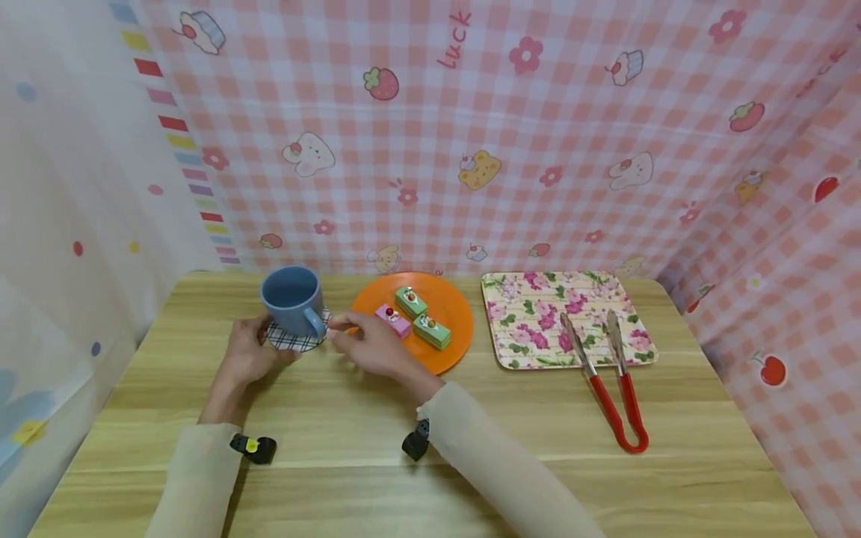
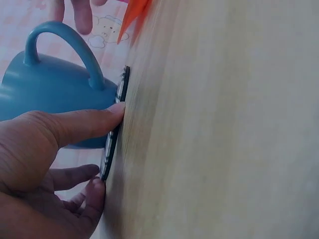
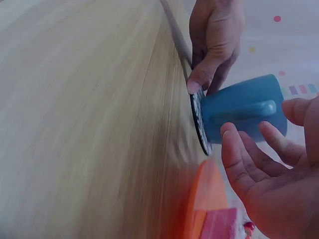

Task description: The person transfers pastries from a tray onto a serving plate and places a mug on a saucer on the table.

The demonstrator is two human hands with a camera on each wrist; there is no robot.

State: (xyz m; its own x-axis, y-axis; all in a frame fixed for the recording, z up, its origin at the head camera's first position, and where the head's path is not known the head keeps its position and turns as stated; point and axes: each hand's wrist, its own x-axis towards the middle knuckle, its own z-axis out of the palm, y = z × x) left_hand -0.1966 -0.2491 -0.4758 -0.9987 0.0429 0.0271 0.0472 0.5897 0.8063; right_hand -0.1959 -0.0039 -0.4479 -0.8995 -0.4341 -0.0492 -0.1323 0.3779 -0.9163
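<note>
A blue mug point(image 1: 289, 310) stands upright on a round black-and-white checked coaster point(image 1: 293, 342) at the left of the table. My left hand point(image 1: 250, 351) holds the coaster by its rim; in the left wrist view the thumb point(image 2: 89, 124) lies on the near edge and the fingers on the edge beyond. Beside the mug handle point(image 3: 249, 110) is my right hand point(image 1: 370, 344), its fingers loosely bent and apart from the mug in the right wrist view, holding nothing.
An orange plate point(image 1: 457, 321) with a pink and two green toy cake slices lies right of the mug. Farther right is a floral tray point(image 1: 511, 351), with red-handled tongs point(image 1: 608, 407) resting partly on it. A checked curtain point(image 1: 430, 149) hangs behind the table.
</note>
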